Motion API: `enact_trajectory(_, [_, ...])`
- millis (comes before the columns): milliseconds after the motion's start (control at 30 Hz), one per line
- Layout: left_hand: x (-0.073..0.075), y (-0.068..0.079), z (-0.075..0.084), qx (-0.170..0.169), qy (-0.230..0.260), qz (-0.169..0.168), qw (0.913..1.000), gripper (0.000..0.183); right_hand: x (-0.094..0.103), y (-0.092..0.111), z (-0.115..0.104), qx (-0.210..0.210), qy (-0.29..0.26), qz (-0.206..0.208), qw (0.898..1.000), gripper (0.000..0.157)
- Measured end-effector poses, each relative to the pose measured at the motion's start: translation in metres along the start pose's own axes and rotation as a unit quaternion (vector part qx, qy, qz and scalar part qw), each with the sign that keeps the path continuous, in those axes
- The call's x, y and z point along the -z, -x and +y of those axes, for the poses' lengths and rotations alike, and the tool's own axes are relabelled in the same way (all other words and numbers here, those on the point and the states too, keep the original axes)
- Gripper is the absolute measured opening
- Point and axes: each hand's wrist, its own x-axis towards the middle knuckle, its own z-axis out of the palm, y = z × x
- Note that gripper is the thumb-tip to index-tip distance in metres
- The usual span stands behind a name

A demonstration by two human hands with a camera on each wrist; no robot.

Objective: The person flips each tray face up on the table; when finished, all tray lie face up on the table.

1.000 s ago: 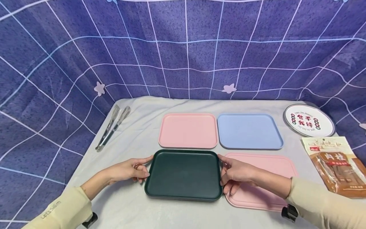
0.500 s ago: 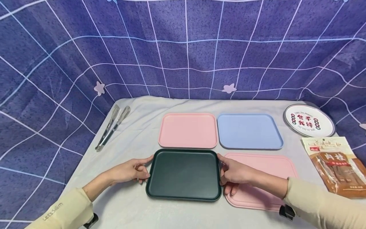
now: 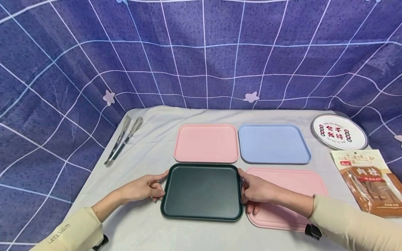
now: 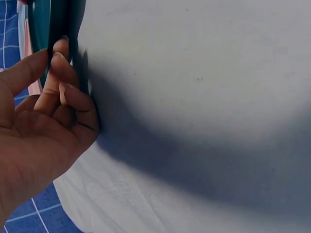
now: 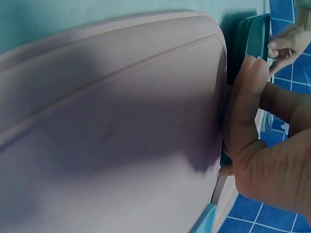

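Observation:
A dark green rectangular tray (image 3: 202,191) lies at the middle front of the table, its far edge right at a pink tray (image 3: 206,143). At its left short side my left hand (image 3: 142,188) grips the rim, index finger stretched along the far corner; in the left wrist view the thumb and fingertips meet at the edge of the green tray (image 4: 41,24). Across from it my right hand (image 3: 259,188) holds the right short side. Under that hand and forearm lies another pink tray (image 3: 298,181), partly covered, with a ridge line inside its edge.
A light blue tray (image 3: 274,143) sits beside the back pink one. Metal tongs (image 3: 124,139) lie at the left. Toward the right are a white oval plate (image 3: 340,132) with red lettering and a brown food packet (image 3: 370,183). A purple gridded cloth (image 3: 201,55) hangs behind.
The green tray has shifted very slightly, squaring up with the pink tray behind it. Both hands have kept their hold, the right one edging a little left. Other things have stayed put.

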Motion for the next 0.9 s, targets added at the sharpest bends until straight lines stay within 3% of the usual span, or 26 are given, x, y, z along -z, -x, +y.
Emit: enact_trajectory(900, [-0.0018, -0.0022, -0.0019, -0.004, -0.027, 0.017, 0.9995, 0.084, -0.003, -0.0022, -0.0027, 0.007, 0.074, 0.026, 0.997, 0.104])
